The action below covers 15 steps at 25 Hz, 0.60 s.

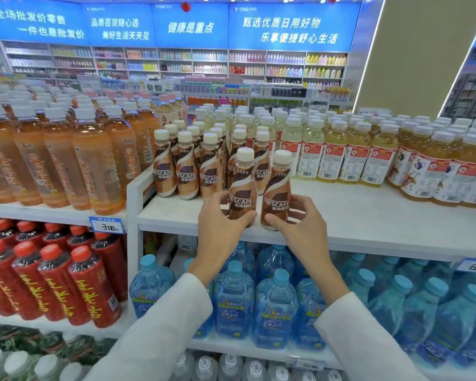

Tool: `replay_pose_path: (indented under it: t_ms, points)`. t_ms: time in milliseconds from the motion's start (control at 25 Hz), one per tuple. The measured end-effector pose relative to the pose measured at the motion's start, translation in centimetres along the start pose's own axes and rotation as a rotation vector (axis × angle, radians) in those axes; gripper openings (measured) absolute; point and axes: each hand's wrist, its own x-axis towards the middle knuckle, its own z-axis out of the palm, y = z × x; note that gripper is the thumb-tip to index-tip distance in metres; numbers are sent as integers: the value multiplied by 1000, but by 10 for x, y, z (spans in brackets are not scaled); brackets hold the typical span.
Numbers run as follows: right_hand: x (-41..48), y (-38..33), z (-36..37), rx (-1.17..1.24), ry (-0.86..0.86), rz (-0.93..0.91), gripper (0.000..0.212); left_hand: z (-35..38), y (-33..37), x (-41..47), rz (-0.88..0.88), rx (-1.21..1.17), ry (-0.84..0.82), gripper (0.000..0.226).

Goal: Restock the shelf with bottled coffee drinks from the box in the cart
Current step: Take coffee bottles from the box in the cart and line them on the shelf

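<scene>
Two brown Nescafe coffee bottles with cream caps stand upright near the front edge of the white top shelf (368,215). My left hand (220,232) grips the lower part of the left bottle (241,188). My right hand (300,224) grips the base of the right bottle (276,193). Behind them stand several more Nescafe bottles (187,171) in rows. The box and the cart are out of view.
Orange tea bottles (66,160) fill the shelf to the left. Pale yellow drink bottles (341,149) stand at the right rear of the same shelf. Red bottles (66,284) and blue water bottles (275,306) sit on the shelves below. Bare shelf surface lies right of my hands.
</scene>
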Motion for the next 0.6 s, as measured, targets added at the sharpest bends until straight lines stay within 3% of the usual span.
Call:
replay_pose_path:
  t_ms: [240,400,600]
  points:
    - [20,-9,26,-1,-18,-7,60,12,5,16,-15,121,104,59]
    - [34,-7,39,28,-24,16,56,17,3,27,-79,119,121,69]
    - [43,-3,49,30,-14,34,57,22,0,28,-72,68,144,47]
